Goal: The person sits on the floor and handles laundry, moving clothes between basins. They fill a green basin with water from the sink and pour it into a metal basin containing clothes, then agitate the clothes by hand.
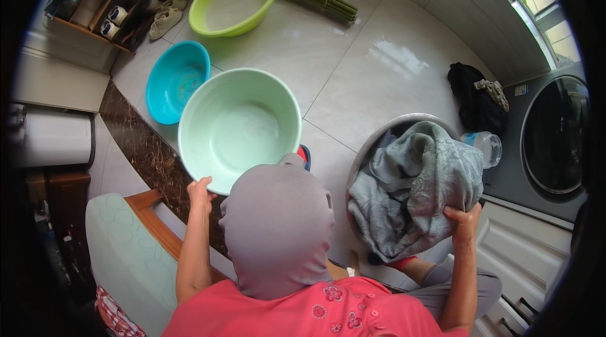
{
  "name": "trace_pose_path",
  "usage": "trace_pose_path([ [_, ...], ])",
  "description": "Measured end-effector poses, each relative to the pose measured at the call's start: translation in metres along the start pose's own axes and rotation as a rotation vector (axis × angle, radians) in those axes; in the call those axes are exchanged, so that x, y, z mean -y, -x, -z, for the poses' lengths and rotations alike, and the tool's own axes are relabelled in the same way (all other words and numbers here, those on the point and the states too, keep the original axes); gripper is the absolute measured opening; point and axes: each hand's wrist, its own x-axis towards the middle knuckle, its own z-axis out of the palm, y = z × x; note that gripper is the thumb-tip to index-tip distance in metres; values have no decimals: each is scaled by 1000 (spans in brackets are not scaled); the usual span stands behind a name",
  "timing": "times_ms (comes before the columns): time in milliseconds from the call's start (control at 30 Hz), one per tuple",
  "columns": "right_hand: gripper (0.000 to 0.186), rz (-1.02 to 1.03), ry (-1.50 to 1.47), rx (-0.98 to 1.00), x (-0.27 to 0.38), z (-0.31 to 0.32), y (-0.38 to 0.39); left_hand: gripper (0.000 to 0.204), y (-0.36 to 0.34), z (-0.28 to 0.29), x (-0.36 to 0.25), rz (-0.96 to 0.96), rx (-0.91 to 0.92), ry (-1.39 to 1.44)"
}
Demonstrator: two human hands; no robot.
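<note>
Right grip [464,219] is pinching a fold of the grey-green cloth [426,173], which is hanging in and over the grey tub [374,140] toward the right edge of the floor [344,84]. Left grip [201,194] is pinching the near rim of the pale green basin [243,132], toward the floor's left edge. Bunching a fuller handful and steadying the rim should be limiting slippage. Beyond, a blue basin [178,84] and a yellow-green basin [233,5] are standing nearer the floor's far-left corner.

Right hand [466,222]: fingers mostly hidden by gray cloth [429,170]. Metal basin [377,132]: interior largely covered. Washing machine [536,141]: right edge cropped.
</note>
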Motion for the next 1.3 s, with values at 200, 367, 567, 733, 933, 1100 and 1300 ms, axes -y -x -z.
trace_pose_path([
  [200, 53, -13, -45, 3, -8, 1, -4, 27, 31, 83, 40, 237, -249, 139],
  [367, 51, -20, -39, 11, 8, -12, -2, 32, 22, 139, 86, 405, -514, -203],
  [567, 53, -45, 14, -5, 8, -16, -6, 51, 18, 106, 11, 202, -803, -904],
  [733, 58, -64, 88, 27, 9, -22, -19, 57, -108, 49, -42, -489, -537, -164],
  [933, 62, -105, 105, -14, 13, -30, -13, 75, -241, -73, -125, -14, -64, 738],
  [1100, 71, -147, 114, 101, 10, -22, -43, 52, -381, 5, -67, 218, -95, 778],
  [1300, 75, -188, 2, 17, -10, -6, -29, 59, -361, -90, -91, 212, -673, 732],
])
